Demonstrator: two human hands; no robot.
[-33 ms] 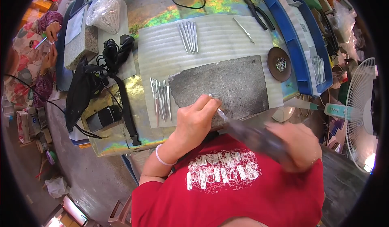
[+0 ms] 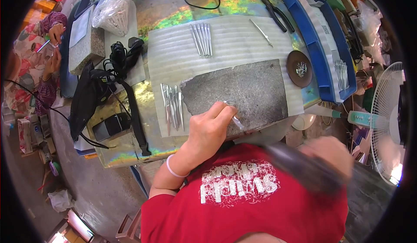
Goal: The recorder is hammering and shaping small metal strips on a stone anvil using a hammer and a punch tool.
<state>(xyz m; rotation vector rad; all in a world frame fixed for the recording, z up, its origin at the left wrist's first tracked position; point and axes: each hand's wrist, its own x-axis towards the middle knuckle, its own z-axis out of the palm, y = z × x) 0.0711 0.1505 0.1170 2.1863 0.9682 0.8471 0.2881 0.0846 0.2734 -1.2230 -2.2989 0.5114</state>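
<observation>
Bearing a gray slab (image 2: 260, 84), the table (image 2: 167, 14) stands near a fan (image 2: 384, 117).

Fisheye view from the wearer's head, looking steeply downward at close range; the desk (image 2: 158, 6) spans the upper centre, the red shirt (image 2: 243, 219) fills the lower middle, and the floor (image 2: 104, 186) shows at lower left.

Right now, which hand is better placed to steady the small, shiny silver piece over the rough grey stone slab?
Left, I'd judge: the left hand pinches the silver piece over the stone slab, while the blurred right hand appears to hold a dark elongated object.
</observation>
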